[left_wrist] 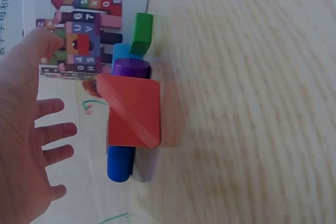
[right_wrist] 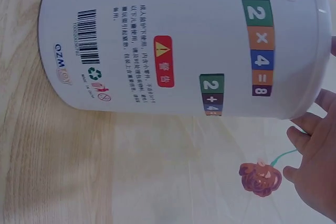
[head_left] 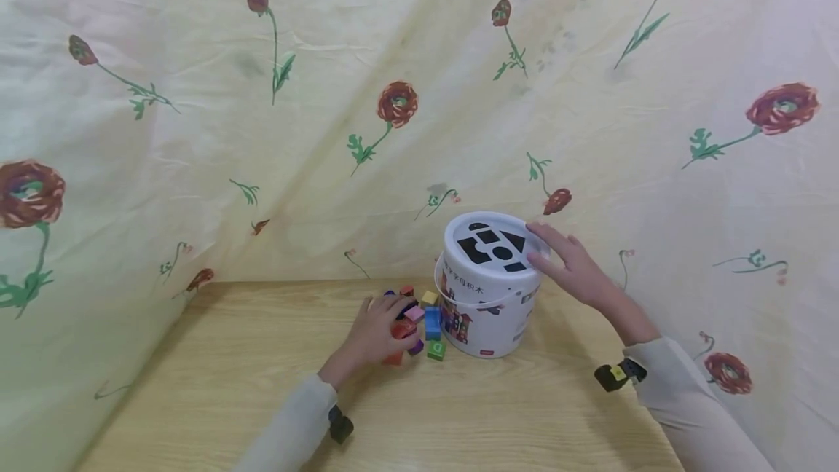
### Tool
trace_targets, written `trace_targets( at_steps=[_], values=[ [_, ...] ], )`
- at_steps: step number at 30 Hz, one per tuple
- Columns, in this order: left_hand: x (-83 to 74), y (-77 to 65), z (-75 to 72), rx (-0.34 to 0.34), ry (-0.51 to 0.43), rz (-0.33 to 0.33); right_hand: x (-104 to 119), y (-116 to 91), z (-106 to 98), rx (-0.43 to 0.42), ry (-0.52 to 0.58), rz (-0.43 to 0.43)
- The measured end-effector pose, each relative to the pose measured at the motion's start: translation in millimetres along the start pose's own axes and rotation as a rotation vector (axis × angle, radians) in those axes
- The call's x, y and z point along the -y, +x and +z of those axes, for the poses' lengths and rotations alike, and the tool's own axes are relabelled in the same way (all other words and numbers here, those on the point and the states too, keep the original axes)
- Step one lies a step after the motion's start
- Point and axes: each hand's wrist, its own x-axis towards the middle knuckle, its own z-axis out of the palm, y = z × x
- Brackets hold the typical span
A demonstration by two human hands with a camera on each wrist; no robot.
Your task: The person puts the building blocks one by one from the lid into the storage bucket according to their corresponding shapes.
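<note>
My left hand (head_left: 376, 328) hovers over a small pile of coloured toy blocks, its fingers spread with nothing between them. Red blocks (left_wrist: 134, 111) lie nearest to it, with a purple block (left_wrist: 131, 67) and a dark blue block (left_wrist: 121, 163) beside them. Around the fingers in the head view are a pink block (head_left: 415, 314), a yellow block (head_left: 429, 299), a light blue block (head_left: 432, 324) and a green block (head_left: 435, 350). My right hand (head_left: 573, 272) rests its extended fingers on the lid edge of an upright white bucket (head_left: 485, 330).
The bucket's lid (head_left: 452, 250) has several dark shaped holes. A thin white handle (head_left: 468, 304) hangs across its front. The wooden table (head_left: 459, 414) meets a flowered cloth (head_left: 314, 188) close behind the bucket and blocks.
</note>
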Motion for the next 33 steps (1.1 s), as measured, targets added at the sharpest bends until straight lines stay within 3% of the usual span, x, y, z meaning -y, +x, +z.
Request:
trace_targets(
  at_steps=[17,24,33],
  values=[
    [1.8,-1.4,8.2,0.068,0.109,0.052,-6,-2,8,-0.002,-0.064,-0.008],
    [2.5,0.9,12.7,0.100,0.115,0.083,-4,-2,6,-0.002,-0.087,-0.003],
    [1.4,3.9,17.6,0.147,0.107,0.073,-4,1,8,-0.005,-0.101,-0.006]
  ],
)
